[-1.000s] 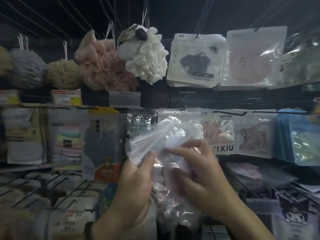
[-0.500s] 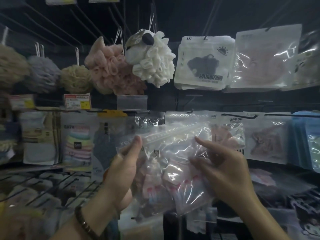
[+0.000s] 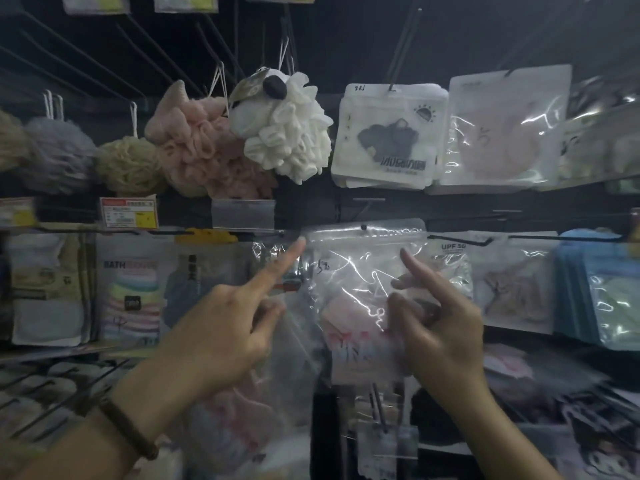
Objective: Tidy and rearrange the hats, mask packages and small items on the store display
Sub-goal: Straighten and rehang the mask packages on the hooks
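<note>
Gently level the clear mask package on its peg: the left hand, forefinger straight, touches its top-left corner; the right hand, forefinger raised, rests against the front, pinch unclear.

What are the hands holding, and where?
Nothing clearly. The clear package hangs on a hook. The left hand only touches its top left corner with one fingertip. Whether the right hand pinches its front cannot be told.

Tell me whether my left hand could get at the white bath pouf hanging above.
Probably yes. The white pouf hangs at the front of the rack, just above the raised index finger of the left hand, and nothing hangs in front of it.
</note>
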`<state>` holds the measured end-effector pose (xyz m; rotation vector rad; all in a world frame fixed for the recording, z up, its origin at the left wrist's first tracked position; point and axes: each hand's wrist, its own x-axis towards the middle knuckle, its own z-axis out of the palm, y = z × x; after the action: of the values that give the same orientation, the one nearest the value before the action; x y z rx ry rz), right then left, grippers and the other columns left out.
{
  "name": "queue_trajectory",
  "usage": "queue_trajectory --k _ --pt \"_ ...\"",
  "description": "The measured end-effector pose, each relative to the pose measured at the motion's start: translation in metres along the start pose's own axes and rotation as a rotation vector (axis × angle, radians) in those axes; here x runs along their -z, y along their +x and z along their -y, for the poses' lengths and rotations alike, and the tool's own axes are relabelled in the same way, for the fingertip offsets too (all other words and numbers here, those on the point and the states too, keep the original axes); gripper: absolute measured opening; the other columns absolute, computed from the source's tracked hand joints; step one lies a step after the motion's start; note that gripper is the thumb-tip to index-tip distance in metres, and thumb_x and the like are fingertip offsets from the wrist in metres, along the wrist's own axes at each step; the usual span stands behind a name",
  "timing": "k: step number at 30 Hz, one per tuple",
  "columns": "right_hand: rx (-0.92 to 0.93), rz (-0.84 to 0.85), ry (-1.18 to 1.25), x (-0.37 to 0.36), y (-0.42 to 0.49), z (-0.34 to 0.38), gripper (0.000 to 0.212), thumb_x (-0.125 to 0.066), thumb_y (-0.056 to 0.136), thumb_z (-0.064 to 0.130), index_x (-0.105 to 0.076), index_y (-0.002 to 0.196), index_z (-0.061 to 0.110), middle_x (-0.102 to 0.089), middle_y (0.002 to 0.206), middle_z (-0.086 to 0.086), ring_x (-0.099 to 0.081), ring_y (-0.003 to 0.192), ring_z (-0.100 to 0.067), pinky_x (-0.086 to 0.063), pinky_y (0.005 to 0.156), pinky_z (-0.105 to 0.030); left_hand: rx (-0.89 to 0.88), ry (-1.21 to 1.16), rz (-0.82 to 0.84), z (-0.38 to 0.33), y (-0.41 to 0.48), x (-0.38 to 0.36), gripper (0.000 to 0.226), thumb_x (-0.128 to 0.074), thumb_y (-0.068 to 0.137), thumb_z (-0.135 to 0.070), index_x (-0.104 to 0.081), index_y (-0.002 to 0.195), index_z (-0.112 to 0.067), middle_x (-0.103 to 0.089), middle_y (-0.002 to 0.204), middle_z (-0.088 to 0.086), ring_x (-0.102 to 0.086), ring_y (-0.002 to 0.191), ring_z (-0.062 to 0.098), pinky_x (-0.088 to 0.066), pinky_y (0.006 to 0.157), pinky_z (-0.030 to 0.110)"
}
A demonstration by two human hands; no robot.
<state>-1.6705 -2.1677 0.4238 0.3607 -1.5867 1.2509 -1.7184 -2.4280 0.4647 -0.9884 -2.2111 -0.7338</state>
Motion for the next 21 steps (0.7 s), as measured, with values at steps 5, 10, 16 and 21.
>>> queue_trajectory --k 5,10,16,21 --pt "-0.050 -0.003 -0.051 -0.001 0.010 -0.006 0.067 -0.062 0.094 -0.018 -0.061 0.148 0.023 -0.068 0.100 0.000 -0.050 0.048 -0.001 -0.049 0.048 -0.016 -0.020 0.237 0.103 -0.013 0.021 0.006 0.093 -0.051 0.109 -0.030 0.017 0.146 -0.081 -0.057 0.061 -0.002 -0.057 0.053 0.020 -0.061 0.064 0.047" --pt "-0.065 -0.015 -0.038 0.002 0.014 -0.012 0.068 -0.061 0.093 -0.016 -0.062 0.148 0.025 -0.068 0.098 0.004 -0.041 0.046 -0.005 -0.041 0.040 -0.026 0.042 0.301 0.199 -0.020 0.046 0.009 0.091 -0.043 0.107 -0.025 0.015 0.140 -0.087 -0.055 0.070 -0.001 -0.053 0.059 0.017 -0.056 0.066 0.041" --pt "-0.059 -0.007 -0.074 0.004 0.019 -0.013 0.073 -0.061 0.092 -0.012 -0.060 0.148 0.034 -0.069 0.097 0.000 -0.043 0.049 -0.010 -0.040 0.041 -0.029 0.072 0.325 0.256 -0.022 0.051 0.008 0.099 -0.042 0.102 -0.014 0.013 0.141 -0.087 -0.061 0.071 0.004 -0.061 0.058 0.019 -0.062 0.063 0.045" --pt "-0.024 0.023 0.005 0.004 0.017 -0.013 0.080 -0.057 0.091 -0.020 -0.057 0.150 0.034 -0.063 0.082 -0.001 -0.038 0.047 -0.013 -0.036 0.038 -0.033 0.034 0.298 0.176 -0.016 0.054 0.014 0.095 -0.044 0.108 -0.019 0.013 0.140 -0.088 -0.056 0.057 0.001 -0.050 0.046 0.014 -0.058 0.054 0.039"
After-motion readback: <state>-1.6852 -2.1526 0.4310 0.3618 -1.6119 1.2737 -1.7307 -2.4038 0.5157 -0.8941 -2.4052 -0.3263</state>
